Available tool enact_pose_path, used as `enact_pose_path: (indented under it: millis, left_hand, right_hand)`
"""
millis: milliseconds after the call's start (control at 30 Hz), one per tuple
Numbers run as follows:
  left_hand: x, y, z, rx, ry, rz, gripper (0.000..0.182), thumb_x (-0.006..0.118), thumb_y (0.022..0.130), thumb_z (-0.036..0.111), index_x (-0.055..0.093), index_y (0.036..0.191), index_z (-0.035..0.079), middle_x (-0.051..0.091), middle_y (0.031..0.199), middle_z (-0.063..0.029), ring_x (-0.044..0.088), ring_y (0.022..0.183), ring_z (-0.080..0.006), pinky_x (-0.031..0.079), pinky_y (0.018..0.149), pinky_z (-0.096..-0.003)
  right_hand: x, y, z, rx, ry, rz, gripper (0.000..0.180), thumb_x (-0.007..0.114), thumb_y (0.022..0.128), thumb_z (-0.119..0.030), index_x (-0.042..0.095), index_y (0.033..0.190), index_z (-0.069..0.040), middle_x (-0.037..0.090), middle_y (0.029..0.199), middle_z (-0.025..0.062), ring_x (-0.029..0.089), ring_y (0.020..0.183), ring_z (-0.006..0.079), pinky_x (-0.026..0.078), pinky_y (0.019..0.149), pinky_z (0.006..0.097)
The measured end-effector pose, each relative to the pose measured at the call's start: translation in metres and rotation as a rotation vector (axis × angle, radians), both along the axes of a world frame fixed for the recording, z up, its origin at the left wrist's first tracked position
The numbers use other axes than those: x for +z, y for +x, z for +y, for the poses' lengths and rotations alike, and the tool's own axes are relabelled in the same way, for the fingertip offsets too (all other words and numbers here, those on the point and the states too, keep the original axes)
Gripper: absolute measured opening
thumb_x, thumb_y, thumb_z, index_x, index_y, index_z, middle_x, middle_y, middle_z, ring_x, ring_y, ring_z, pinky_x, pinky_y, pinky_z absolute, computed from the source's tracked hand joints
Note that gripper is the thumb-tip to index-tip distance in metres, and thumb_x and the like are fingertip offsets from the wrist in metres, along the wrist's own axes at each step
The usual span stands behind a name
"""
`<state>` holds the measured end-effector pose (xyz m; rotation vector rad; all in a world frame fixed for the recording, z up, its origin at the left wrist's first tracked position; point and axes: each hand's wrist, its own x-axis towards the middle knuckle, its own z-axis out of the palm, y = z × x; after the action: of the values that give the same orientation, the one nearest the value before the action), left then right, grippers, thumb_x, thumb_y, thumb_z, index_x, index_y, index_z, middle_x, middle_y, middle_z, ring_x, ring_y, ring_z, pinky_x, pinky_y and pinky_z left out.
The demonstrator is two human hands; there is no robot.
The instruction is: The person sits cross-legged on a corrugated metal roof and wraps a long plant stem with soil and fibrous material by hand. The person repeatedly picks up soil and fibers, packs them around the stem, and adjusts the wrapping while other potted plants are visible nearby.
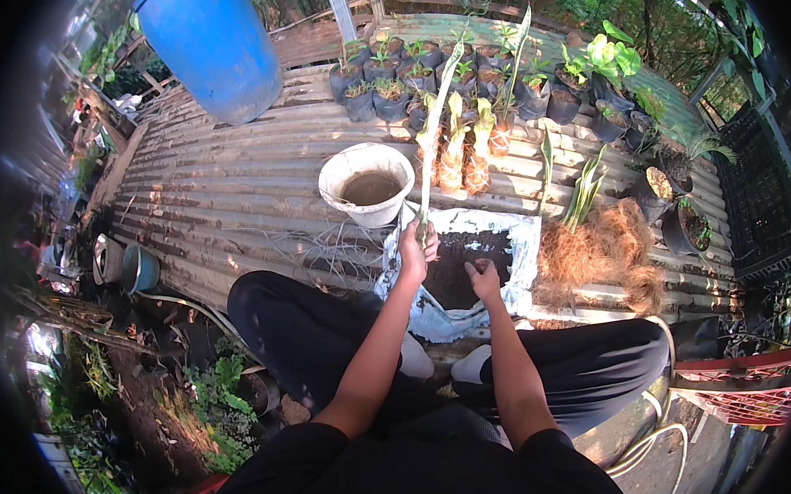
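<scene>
My left hand (416, 251) grips the base of a long snake plant leaf (434, 129), which stands almost upright above the soil. My right hand (485, 282) is low over the dark potting soil (457, 283), with a small brown clump of soil (483, 264) between thumb and fingers. The soil lies in an opened white plastic sack (525, 243) with its edges folded out, in front of my feet. Right of the sack is a heap of coconut fibre (600, 249), with a short snake plant (584, 192) at its far edge.
A white bucket of murky water (371, 186) stands left of the sack, beside loose pale twine (329, 251). Beyond are several fibre-wrapped plants (452, 163) and black-bagged seedlings (392, 100). A blue barrel (209, 47) stands far left on the corrugated sheeting (240, 174); a red crate (740, 384) is at right.
</scene>
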<state>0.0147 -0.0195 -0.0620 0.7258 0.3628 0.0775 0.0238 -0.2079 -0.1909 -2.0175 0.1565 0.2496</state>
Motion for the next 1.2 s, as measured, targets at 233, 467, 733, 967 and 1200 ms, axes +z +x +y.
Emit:
enact_pose_path:
  millis: [233,467,733,967,1200]
  left_hand:
    - [-0.006,0.002,0.003,-0.003,-0.013,-0.022,0.038,0.037,0.098,0.039,0.051,0.082,0.008,0.038,0.054,0.0031,0.033,0.04,-0.0061,0.021,0.034,-0.0207]
    - [-0.004,0.0,0.008,0.034,-0.027,0.002,0.037,0.037,0.098,0.038,0.052,0.083,0.008,0.039,0.054,0.0029,0.033,0.039,-0.0063,0.021,0.033,-0.0214]
    - [-0.004,0.001,0.012,0.033,-0.022,-0.02,0.037,0.037,0.099,0.036,0.052,0.082,0.007,0.042,0.053,0.0006,0.033,0.037,-0.0076,0.022,0.033,-0.0222]
    - [-0.006,0.002,0.015,0.049,-0.044,-0.037,0.037,0.038,0.098,0.039,0.052,0.083,0.008,0.039,0.054,0.0025,0.033,0.039,-0.0068,0.021,0.035,-0.0216]
    - [-0.01,0.003,0.025,0.102,-0.034,-0.041,0.036,0.037,0.097,0.039,0.052,0.085,0.009,0.039,0.055,0.0026,0.032,0.04,-0.0069,0.022,0.036,-0.0218]
  right_hand:
    - [-0.007,-0.013,0.003,0.267,-0.211,-0.185,0.03,0.074,0.078,-0.019,0.062,0.098,0.001,0.065,0.098,0.0225,0.064,0.093,0.0365,0.05,0.082,0.0432]
    - [-0.006,0.009,-0.002,0.073,-0.292,-0.159,0.033,0.071,0.08,-0.024,0.065,0.098,0.003,0.069,0.09,0.0192,0.068,0.086,0.0322,0.054,0.076,0.0394]
    - [-0.003,0.008,0.031,0.176,-0.459,-0.107,0.028,0.072,0.081,-0.027,0.07,0.091,-0.001,0.071,0.085,0.0147,0.068,0.084,0.0294,0.053,0.076,0.0383]
    - [0.005,0.047,0.017,0.34,0.166,0.044,0.013,0.068,0.083,-0.016,0.071,0.089,-0.005,0.07,0.078,0.0043,0.062,0.067,0.0159,0.049,0.065,0.0308]
    - [0.055,0.059,0.025,0.527,0.215,0.355,0.015,0.063,0.083,-0.016,0.069,0.09,-0.005,0.07,0.091,0.0033,0.059,0.076,0.0105,0.047,0.067,0.0274]
